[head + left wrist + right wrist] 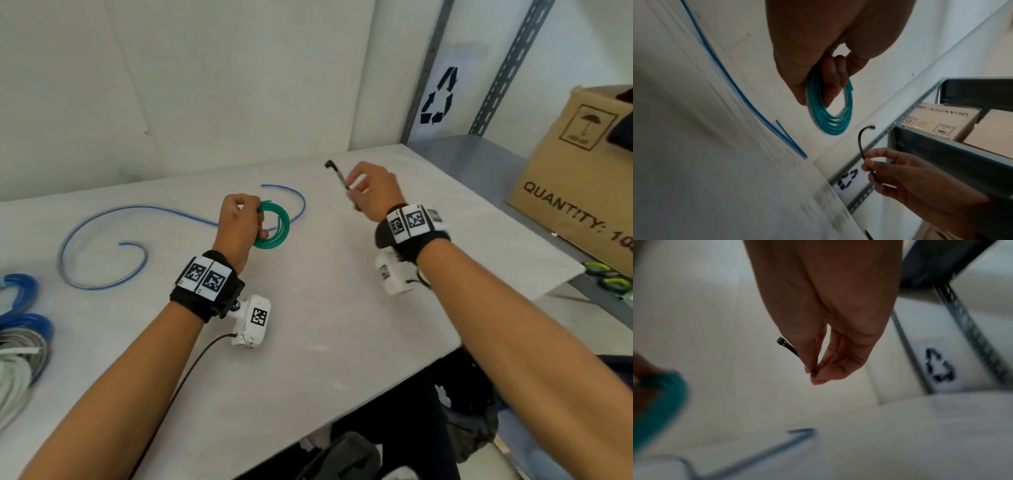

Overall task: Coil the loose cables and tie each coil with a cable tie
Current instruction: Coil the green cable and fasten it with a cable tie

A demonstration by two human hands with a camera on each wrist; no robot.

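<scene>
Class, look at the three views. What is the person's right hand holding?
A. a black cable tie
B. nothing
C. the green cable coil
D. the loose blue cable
A: the right hand pinches a black cable tie, while the left hand holds the green cable coil.

Your head camera looks forward and down from above onto the counter (308, 342), with both forearms reaching in from the bottom edge. Each wrist camera looks along its palm from very close: the left toward the metal shelving (941, 146), the right toward the wall. All three views share the recycling sign (440, 99) and the loose blue cable (102, 219).
</scene>
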